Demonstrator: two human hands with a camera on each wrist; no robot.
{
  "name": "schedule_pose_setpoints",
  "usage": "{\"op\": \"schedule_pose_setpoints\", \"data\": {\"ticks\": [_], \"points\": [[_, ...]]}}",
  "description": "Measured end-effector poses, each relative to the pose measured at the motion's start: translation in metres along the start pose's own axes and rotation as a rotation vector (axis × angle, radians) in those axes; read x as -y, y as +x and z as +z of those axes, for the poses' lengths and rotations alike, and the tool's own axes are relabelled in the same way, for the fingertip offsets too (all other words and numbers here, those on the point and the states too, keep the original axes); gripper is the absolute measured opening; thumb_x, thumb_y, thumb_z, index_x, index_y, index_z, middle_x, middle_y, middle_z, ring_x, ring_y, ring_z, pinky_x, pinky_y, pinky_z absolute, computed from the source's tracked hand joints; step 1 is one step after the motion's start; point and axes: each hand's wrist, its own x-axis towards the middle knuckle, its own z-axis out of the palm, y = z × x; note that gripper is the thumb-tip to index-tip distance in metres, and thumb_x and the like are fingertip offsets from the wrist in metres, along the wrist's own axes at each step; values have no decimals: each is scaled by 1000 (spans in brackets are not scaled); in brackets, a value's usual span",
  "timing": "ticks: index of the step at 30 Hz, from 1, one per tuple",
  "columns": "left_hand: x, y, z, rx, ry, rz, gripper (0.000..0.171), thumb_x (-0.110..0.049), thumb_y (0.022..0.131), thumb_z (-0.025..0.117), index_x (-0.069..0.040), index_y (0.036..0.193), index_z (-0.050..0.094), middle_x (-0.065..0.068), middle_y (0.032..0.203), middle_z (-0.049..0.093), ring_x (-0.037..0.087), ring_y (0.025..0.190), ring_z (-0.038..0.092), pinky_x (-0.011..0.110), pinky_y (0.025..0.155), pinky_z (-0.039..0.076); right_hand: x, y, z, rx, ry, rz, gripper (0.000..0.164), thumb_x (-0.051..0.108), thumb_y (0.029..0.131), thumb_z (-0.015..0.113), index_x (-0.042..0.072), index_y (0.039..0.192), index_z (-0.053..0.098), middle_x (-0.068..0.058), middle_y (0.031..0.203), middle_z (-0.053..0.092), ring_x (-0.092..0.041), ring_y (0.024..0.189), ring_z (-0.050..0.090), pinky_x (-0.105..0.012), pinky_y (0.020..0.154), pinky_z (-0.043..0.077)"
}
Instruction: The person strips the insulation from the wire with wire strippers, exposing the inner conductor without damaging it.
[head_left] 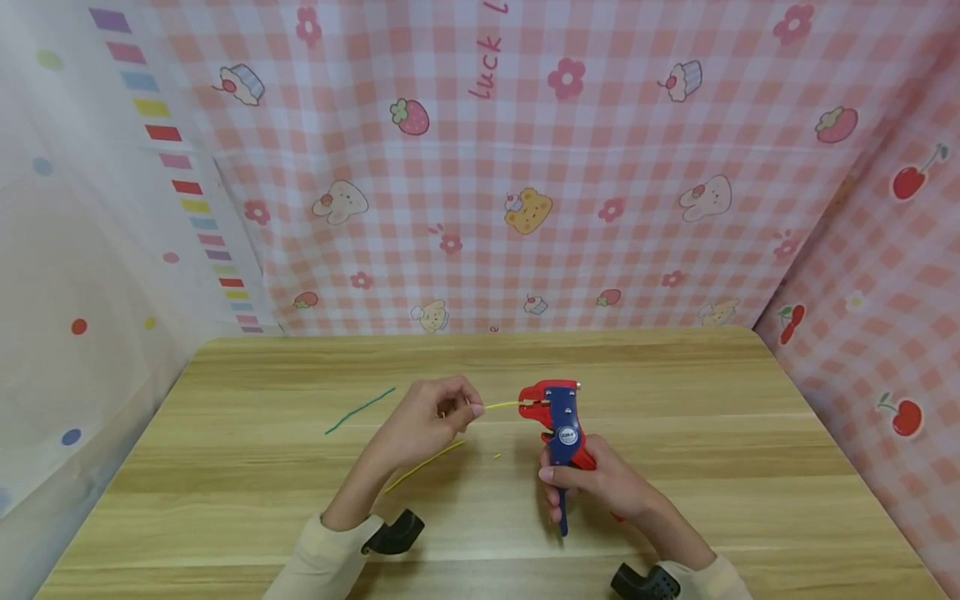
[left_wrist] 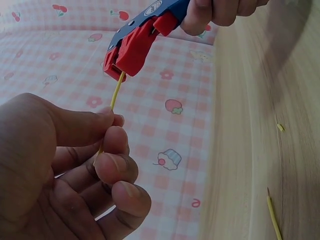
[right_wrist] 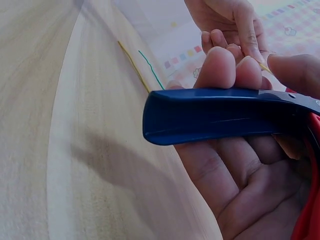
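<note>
Between thumb and fingertips my left hand (head_left: 433,419) pinches a thin yellow wire (left_wrist: 116,92). Its far end sits in the red jaws of a red and blue wire stripper (head_left: 564,421). My right hand (head_left: 600,479) grips the stripper by its handles, head pointing up and jaws facing left. In the right wrist view the blue handle (right_wrist: 220,117) lies across the curled fingers. A second yellow wire (head_left: 424,467) lies on the table below the left hand, with a bare tip visible in the left wrist view. Whether the jaws are clamped on the wire, I cannot tell.
A green wire (head_left: 360,410) lies on the wooden table (head_left: 247,500) left of the left hand. One short yellow scrap (head_left: 497,456) rests between the hands. Behind the table hangs a pink checked cloth (head_left: 480,275); more cloth covers both sides.
</note>
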Motion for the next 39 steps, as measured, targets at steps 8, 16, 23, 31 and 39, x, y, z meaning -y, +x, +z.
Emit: {"op": "schedule_pose_setpoints", "data": {"ticks": [8,16,23,31,39], "points": [[-1,-1,2,8,-20,26,9,-13,99,67,-17,92,69,5,71,63,9,59,50,21,52,39,0,0,0,25,26,-3,12,6,106,51,-5,108,54,-3,84,69,-20,75,75,-35,74,62],[-2,0,3,24,-29,47,8,-12,99,67,-17,94,70,13,72,64,8,58,50,21,53,40,-1,0,0,37,22,-24,21,5,106,50,-15,108,47,-3,84,68,-20,74,75,-35,73,62],[-3,0,3,27,-24,54,8,-11,99,67,-17,95,70,13,71,64,8,59,50,21,53,40,-2,1,2,37,22,-15,22,6,106,50,-16,108,48,-3,83,68,-20,74,75,-34,71,61],[-6,-1,3,32,-10,68,7,-9,99,67,-14,96,71,-4,67,60,8,58,50,21,53,41,-1,2,3,19,-13,16,21,10,106,52,-12,107,52,-1,81,68,-19,73,75,-29,68,59],[-7,-1,4,35,4,85,6,-8,99,66,-10,97,71,1,68,62,6,58,49,21,52,40,0,2,6,2,-3,37,36,14,106,54,-21,106,45,1,78,67,-16,69,73,-31,65,60]]}}
